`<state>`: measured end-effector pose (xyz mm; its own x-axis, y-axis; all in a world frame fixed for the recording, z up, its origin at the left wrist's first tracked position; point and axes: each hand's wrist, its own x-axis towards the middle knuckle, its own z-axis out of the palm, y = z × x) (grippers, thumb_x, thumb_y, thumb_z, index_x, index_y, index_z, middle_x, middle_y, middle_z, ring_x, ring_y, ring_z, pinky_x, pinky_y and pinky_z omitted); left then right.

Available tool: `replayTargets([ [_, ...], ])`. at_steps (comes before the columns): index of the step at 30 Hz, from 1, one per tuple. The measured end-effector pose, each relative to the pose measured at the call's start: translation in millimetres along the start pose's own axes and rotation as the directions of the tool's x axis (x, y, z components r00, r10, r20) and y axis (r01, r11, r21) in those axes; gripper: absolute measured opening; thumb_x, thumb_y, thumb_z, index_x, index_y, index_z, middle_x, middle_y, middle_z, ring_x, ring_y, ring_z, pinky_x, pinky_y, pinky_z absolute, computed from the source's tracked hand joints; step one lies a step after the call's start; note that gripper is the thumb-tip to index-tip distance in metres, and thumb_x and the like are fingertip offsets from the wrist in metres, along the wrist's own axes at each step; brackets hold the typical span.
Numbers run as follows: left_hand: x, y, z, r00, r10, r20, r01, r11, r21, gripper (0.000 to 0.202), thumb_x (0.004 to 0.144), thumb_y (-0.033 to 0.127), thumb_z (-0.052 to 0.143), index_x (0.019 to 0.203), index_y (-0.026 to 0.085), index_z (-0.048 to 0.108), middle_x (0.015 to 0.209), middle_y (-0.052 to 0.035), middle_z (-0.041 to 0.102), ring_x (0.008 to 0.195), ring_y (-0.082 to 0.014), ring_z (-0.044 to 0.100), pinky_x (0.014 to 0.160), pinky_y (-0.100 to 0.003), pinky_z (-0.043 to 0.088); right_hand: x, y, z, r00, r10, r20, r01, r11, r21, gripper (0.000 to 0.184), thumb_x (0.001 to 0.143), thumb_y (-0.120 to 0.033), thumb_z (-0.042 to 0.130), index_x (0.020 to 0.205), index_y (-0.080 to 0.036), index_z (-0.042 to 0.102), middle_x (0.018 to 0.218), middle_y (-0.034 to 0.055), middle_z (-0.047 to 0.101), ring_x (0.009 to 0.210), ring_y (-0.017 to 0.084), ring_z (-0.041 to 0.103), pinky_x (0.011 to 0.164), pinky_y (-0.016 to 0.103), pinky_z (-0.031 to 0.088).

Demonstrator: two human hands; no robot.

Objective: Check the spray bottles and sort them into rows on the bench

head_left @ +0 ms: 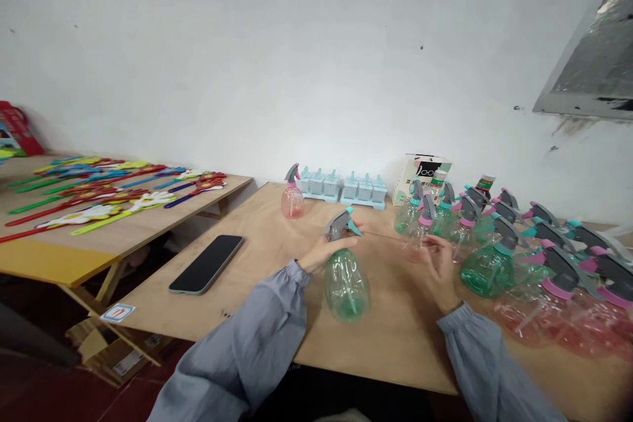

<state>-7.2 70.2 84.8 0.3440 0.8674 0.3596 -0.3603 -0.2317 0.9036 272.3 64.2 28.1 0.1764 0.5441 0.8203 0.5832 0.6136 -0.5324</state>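
Observation:
My left hand (332,252) is wrapped round the neck of a green-tinted clear spray bottle (347,290), which has a grey head and a turquoise trigger. The bottle stands near the table's front edge, tilted slightly. To its right, my right hand (439,267) has its fingers curled towards the thumb, close beside a pink-tinted spray bottle (419,232). What those fingers hold, if anything, I cannot make out. A faint thin line (388,235) runs between the two hands; its kind is unclear.
Several pink and green spray bottles (489,270) crowd the table's right side. At the back stand a lone pink spray bottle (293,201), pale blue ice-pop moulds (324,186) and a box (413,175). A phone (208,265) lies left. Colourful hand-shaped clappers (113,201) cover another table.

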Motion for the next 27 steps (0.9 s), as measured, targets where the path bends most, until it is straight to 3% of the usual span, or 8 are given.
replayTargets([
  [3, -4.7, 6.4, 7.4, 0.999, -0.023, 0.035, 0.028, 0.986, -0.163, 0.038, 0.064, 0.047, 0.084, 0.081, 0.016, 0.069, 0.083, -0.0051, 0.070, 0.092, -0.0245, 0.070, 0.094, -0.041, 0.052, 9.8, 28.2, -19.1, 0.992, 0.032, -0.120, -0.038, 0.998, -0.050, 0.036, 0.091, -0.046, 0.057, 0.116, -0.020, 0.056, 0.105, 0.0076, 0.060, 0.094, 0.023, 0.057, 0.091, 0.046, 0.047],
  [5, -5.5, 8.4, 12.3, 0.998, -0.029, 0.050, 0.038, 0.980, -0.197, 0.038, 0.065, 0.050, 0.082, 0.071, 0.016, 0.066, 0.071, -0.0029, 0.065, 0.083, -0.0235, 0.070, 0.086, -0.039, 0.054, 12.3, 41.9, -23.0, 0.984, 0.059, -0.168, -0.067, 0.997, -0.040, 0.040, 0.092, -0.047, 0.056, 0.121, -0.020, 0.051, 0.107, 0.0078, 0.058, 0.092, 0.021, 0.057, 0.088, 0.043, 0.047],
  [10, -5.5, 8.5, 12.6, 0.979, -0.025, 0.200, 0.054, 0.988, -0.143, 0.043, 0.063, 0.053, 0.080, 0.084, 0.017, 0.070, 0.085, -0.0073, 0.071, 0.087, -0.0244, 0.069, 0.086, -0.039, 0.052, 13.5, 62.2, -14.6, 0.987, 0.022, -0.162, -0.052, 0.982, -0.182, 0.067, 0.084, -0.061, 0.061, 0.131, -0.017, 0.041, 0.124, 0.0148, 0.048, 0.116, 0.029, 0.049, 0.104, 0.054, 0.039],
  [14, -4.6, 6.8, 9.1, 0.996, 0.034, 0.081, -0.034, 0.999, 0.004, 0.034, 0.067, 0.050, 0.074, 0.070, 0.017, 0.067, 0.070, -0.0032, 0.066, 0.072, -0.0178, 0.064, 0.077, -0.032, 0.049, 10.1, 73.3, -1.2, 0.995, 0.061, -0.074, -0.078, 0.967, -0.243, 0.092, 0.076, -0.074, 0.061, 0.139, -0.014, 0.032, 0.134, 0.0200, 0.041, 0.128, 0.035, 0.042, 0.110, 0.058, 0.034],
  [18, -5.0, 7.1, 8.1, 0.987, 0.030, 0.160, -0.032, 0.999, 0.011, 0.032, 0.071, 0.047, 0.070, 0.081, 0.017, 0.071, 0.083, -0.0062, 0.071, 0.083, -0.0197, 0.065, 0.084, -0.034, 0.047, 5.9, 81.6, 8.9, 0.992, 0.116, -0.039, -0.122, 0.963, -0.240, 0.105, 0.072, -0.080, 0.060, 0.143, -0.011, 0.027, 0.140, 0.0236, 0.038, 0.134, 0.039, 0.038, 0.113, 0.059, 0.031],
  [23, -5.7, 7.9, 7.3, 0.997, 0.047, 0.061, -0.051, 0.997, 0.065, 0.027, 0.071, 0.044, 0.068, 0.067, 0.018, 0.067, 0.071, -0.0048, 0.068, 0.070, -0.0172, 0.062, 0.074, -0.031, 0.047, 3.8, 91.7, 15.6, 0.987, 0.158, -0.042, -0.163, 0.961, -0.224, 0.115, 0.065, -0.087, 0.061, 0.143, -0.009, 0.027, 0.142, 0.0262, 0.037, 0.135, 0.041, 0.037, 0.113, 0.060, 0.032],
  [27, -5.7, 8.2, 6.1, 0.994, 0.030, 0.104, -0.036, 0.998, 0.059, 0.026, 0.070, 0.042, 0.067, 0.079, 0.019, 0.070, 0.082, -0.0051, 0.071, 0.082, -0.0188, 0.064, 0.077, -0.031, 0.045, 1.1, 97.8, 20.1, 0.979, 0.203, -0.029, -0.205, 0.960, -0.192, 0.117, 0.062, -0.087, 0.063, 0.142, -0.010, 0.026, 0.142, 0.0265, 0.037, 0.134, 0.040, 0.039, 0.114, 0.059, 0.031],
])
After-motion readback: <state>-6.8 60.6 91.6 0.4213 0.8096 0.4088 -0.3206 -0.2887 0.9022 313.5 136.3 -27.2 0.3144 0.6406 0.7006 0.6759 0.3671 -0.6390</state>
